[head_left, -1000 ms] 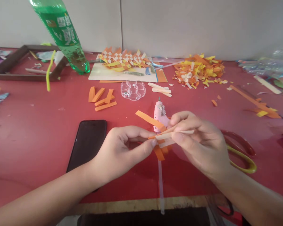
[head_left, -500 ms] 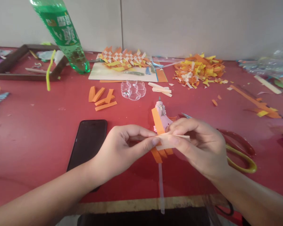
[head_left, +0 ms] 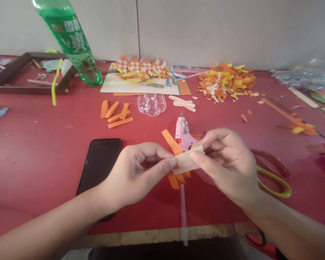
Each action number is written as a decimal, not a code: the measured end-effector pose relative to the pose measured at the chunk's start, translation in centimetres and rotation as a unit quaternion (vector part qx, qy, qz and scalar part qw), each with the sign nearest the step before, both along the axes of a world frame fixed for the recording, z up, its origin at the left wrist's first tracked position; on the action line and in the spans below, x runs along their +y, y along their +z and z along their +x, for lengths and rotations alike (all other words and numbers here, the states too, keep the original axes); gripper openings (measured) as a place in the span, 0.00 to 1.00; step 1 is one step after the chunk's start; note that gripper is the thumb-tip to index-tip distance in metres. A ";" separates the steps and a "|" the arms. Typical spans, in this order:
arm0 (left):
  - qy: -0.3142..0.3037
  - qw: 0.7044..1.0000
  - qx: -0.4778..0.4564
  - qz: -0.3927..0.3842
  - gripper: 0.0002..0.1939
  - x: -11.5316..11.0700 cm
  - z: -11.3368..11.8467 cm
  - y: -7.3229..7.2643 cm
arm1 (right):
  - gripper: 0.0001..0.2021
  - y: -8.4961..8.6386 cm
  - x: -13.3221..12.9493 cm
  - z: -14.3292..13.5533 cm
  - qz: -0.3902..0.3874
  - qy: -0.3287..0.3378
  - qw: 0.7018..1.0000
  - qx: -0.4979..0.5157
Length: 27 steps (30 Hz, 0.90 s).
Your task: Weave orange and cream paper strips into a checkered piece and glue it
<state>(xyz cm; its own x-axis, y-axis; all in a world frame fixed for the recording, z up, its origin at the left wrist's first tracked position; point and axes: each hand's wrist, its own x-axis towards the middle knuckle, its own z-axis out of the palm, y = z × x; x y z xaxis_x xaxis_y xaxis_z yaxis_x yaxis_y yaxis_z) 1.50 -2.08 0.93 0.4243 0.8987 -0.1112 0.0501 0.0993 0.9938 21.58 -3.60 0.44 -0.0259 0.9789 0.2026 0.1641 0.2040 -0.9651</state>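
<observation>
My left hand (head_left: 141,171) pinches the left end of crossed paper strips, its thumb on top. Between the hands, cream paper strips (head_left: 188,159) run sideways over several orange paper strips (head_left: 171,141), which stick out above and below. My right hand (head_left: 229,164) grips the right end of the cream strips between thumb and fingers. Just behind the paper lies a pink hot glue gun (head_left: 182,131), partly covered by the strips and my right hand. Its clear glue stick (head_left: 183,213) reaches past the table's front edge.
A black phone (head_left: 99,166) lies left of my left hand, scissors (head_left: 276,182) beside my right wrist. Loose orange strips (head_left: 120,121), a clear bead tray (head_left: 151,104) and cream strips (head_left: 183,103) lie further back. Behind them are woven paper (head_left: 143,68), paper scraps (head_left: 227,81) and a green bottle (head_left: 73,43).
The held strips have turned: the cream strips now slant up to the right, and the orange strip's top leans further left. Both hands still hold the paper.
</observation>
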 end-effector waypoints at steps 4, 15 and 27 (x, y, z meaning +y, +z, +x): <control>-0.003 1.000 -0.003 -0.004 0.09 0.2 0.0 -0.1 | 0.08 0.1 0.1 -0.1 -0.002 -0.011 1.000 -0.002; 0.017 0.998 -0.021 -0.055 0.10 0.3 0.2 -0.2 | 0.07 -0.2 0.3 0.0 0.019 -0.036 0.998 -0.047; 0.171 0.970 -0.145 -0.099 0.07 1.1 -0.2 -0.5 | 0.19 -1.5 2.7 4.7 0.068 0.027 0.816 -0.573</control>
